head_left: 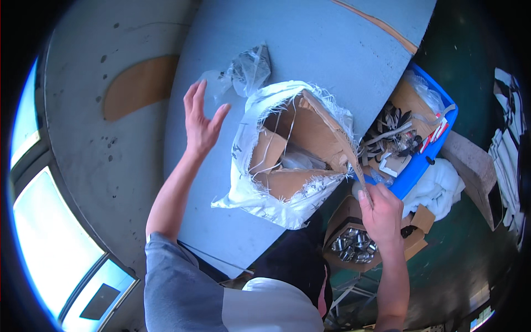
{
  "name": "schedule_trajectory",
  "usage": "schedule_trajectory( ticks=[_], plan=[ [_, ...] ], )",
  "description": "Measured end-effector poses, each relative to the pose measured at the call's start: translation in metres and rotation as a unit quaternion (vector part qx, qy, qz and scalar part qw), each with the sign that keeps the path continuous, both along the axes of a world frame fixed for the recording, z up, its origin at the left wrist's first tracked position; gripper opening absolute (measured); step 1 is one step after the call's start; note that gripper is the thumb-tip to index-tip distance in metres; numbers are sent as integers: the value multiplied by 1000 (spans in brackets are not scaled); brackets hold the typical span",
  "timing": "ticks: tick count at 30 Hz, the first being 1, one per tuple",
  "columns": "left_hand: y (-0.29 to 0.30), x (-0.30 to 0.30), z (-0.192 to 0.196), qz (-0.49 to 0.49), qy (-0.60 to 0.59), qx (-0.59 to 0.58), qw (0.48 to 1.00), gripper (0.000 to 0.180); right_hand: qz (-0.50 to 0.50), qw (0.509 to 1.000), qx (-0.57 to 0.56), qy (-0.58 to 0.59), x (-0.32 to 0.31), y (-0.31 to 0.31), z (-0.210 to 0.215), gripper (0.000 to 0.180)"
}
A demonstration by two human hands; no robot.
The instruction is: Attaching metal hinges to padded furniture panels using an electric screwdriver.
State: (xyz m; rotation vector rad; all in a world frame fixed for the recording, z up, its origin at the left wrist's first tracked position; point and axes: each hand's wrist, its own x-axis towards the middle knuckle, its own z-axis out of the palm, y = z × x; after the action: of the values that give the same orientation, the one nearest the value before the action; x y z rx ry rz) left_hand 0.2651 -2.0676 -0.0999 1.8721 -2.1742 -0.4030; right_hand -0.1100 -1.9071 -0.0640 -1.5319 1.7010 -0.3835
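Observation:
A cardboard box [315, 119] with raised flaps stands in a torn white woven sack [249, 188] on the table. Clear plastic shows inside it, and frayed white threads hang around the opening. At the box's right side my right hand [383, 213] grips a cardboard flap [354, 163] between thumb and fingers. My left hand [201, 124] is raised left of the sack, its fingers spread and holding nothing. Just beyond that hand lies a clear plastic bag [249, 71] with dark contents that I cannot make out.
The grey-blue table [321, 44] reaches away from me. Right of it, a blue bin [412, 177] holds straps, cardboard and plastic scraps. Below stands a carton of shiny metal parts [354, 245], near a white cloth bundle [437, 188]. A brown panel [141, 88] lies left.

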Motion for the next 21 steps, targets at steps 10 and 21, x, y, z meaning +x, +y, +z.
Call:
schedule_trajectory(
  ticks=[10, 21],
  plan=[
    [-106, 10, -130, 173, -60, 303, 935, 122, 1, 1000, -11, 6, 9, -3, -5, 14],
    [-114, 19, -52, 275, 262, 392, 838, 60, -76, 996, 3, -49, -10, 18, -8, 23]
  ],
)
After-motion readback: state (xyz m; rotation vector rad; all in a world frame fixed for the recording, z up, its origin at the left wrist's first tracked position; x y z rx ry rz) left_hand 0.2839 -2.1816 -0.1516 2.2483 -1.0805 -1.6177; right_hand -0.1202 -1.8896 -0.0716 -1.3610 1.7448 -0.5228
